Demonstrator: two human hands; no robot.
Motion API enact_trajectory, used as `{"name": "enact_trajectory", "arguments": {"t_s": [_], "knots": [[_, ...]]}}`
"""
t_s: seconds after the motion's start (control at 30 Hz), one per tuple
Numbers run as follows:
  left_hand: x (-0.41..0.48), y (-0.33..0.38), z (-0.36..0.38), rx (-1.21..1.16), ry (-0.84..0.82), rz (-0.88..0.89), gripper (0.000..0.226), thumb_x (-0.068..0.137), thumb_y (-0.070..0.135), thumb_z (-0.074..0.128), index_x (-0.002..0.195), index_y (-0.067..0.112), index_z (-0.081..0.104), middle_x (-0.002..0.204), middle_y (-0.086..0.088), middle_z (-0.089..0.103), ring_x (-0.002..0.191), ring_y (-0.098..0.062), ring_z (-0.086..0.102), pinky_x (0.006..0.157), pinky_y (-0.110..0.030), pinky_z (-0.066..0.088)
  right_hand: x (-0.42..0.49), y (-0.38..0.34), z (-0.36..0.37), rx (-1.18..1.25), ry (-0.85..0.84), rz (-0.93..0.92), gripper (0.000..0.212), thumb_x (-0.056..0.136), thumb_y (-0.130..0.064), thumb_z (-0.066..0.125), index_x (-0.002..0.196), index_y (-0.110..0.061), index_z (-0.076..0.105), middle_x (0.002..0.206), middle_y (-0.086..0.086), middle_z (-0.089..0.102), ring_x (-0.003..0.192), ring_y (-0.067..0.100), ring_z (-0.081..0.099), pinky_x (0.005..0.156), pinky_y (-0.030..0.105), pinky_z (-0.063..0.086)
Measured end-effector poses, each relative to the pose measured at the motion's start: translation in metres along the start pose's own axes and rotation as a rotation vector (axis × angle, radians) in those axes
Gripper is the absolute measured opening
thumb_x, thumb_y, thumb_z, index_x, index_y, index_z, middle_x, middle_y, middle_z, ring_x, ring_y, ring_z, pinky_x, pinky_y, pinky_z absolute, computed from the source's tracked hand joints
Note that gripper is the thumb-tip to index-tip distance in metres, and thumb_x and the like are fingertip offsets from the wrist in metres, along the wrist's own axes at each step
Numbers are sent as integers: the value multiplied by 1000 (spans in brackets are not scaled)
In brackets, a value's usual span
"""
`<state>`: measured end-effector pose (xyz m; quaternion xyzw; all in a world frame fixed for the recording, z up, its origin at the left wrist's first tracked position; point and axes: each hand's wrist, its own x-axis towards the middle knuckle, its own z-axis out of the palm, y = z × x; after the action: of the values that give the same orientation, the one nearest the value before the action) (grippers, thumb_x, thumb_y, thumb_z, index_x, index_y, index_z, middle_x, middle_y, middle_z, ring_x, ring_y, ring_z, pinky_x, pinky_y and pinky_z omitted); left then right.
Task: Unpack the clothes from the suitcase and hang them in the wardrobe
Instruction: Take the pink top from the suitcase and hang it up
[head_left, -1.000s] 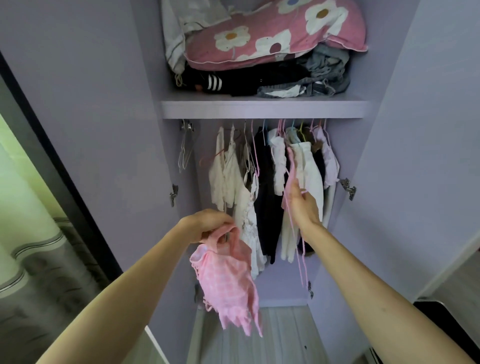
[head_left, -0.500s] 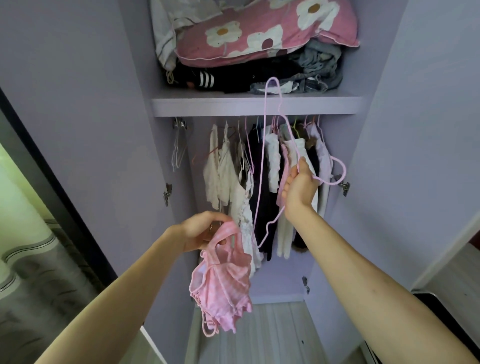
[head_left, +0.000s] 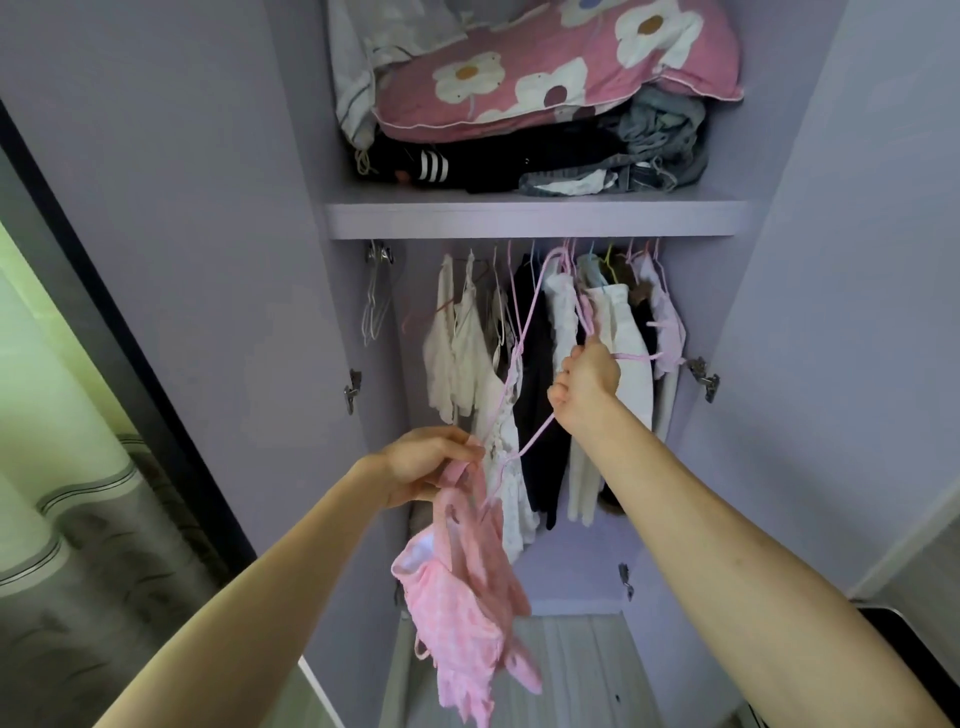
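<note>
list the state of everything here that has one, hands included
left hand, grips the pink garment by its strap
right hand, grips the pink hanger
pink garment, dangling crumpled
pink hanger, held up, hook under the shelf
wardrobe doors, open
hung clothes, on hangers under the shelf
floral pillow, lying on folded clothes

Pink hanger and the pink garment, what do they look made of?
The pink hanger: thin wire, likely metal under a matte pink coating; the rod is slim and keeps sharp bends. The pink garment: soft matte fabric, probably cotton or a blend, in pink-and-white check; it droops and gathers in ruffles.
</note>
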<state>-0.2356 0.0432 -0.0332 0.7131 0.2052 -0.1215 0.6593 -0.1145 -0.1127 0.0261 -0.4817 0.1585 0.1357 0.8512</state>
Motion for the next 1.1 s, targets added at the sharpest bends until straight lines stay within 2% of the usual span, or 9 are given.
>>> {"name": "enact_trajectory", "arguments": {"t_s": [0.13,0.27,0.37,0.5,0.6,0.73,0.87,0.97,1.1], "knots": [[4,-11,0,12,34,-8,11,89,12,71,98,7,68,69,-2,60,50,-8,54,48,-20,49,7,12,-9,-42,-24,98,31,95,-14,32,65,-18,36,53,-5,26,35,10,13,33,17,10],[13,-16,9,-201,170,34,6,92,7,66,91,3,62,70,-8,48,42,-9,42,41,-19,41,9,35,-14,-109,0,70,31,99,-24,39,69,-16,40,58,-3,29,37,9,16,33,18,13],[17,-13,12,-226,127,29,9,88,4,67,90,5,58,67,-8,44,47,-12,39,44,-21,40,10,42,-14,-121,43,-14,35,100,-36,42,70,-17,43,57,-3,31,37,10,19,34,20,17],[13,-8,11,-133,-95,3,29,69,-5,70,84,10,51,83,-13,40,58,-16,42,51,-22,45,8,32,-9,-81,88,-130,39,101,-41,40,69,-19,42,54,-4,30,32,9,21,35,21,20],[11,-8,9,-141,-162,-13,40,66,-19,64,97,5,56,94,-13,50,68,-16,52,60,-25,52,11,22,-7,-37,74,-148,40,101,-40,41,68,-17,38,54,-3,29,35,10,19,36,19,17],[15,-9,8,-71,-86,-3,56,68,-24,62,114,8,58,101,-9,57,89,-20,58,72,-30,52,16,25,-7,-194,-38,-13,37,102,-36,40,71,-17,42,58,-2,32,34,9,19,33,18,15],[13,-7,20,-72,-75,18,54,73,-24,61,116,8,56,102,-8,55,90,-18,58,69,-26,54,12,37,-2,-370,-129,46,36,103,-34,41,72,-16,47,59,-3,36,33,8,20,33,18,14],[18,-12,27,-40,17,49,48,72,-23,61,107,9,56,103,-10,54,91,-21,59,72,-28,56,3,44,2,-535,-198,88,34,103,-33,41,74,-16,48,62,-3,38,35,7,21,34,20,14],[23,-22,30,-50,83,34,43,70,-20,62,105,4,58,98,-12,56,84,-21,61,74,-29,58,1,44,9,-732,-265,40,36,102,-34,42,77,-14,57,68,-2,43,35,7,23,32,19,17]]}}
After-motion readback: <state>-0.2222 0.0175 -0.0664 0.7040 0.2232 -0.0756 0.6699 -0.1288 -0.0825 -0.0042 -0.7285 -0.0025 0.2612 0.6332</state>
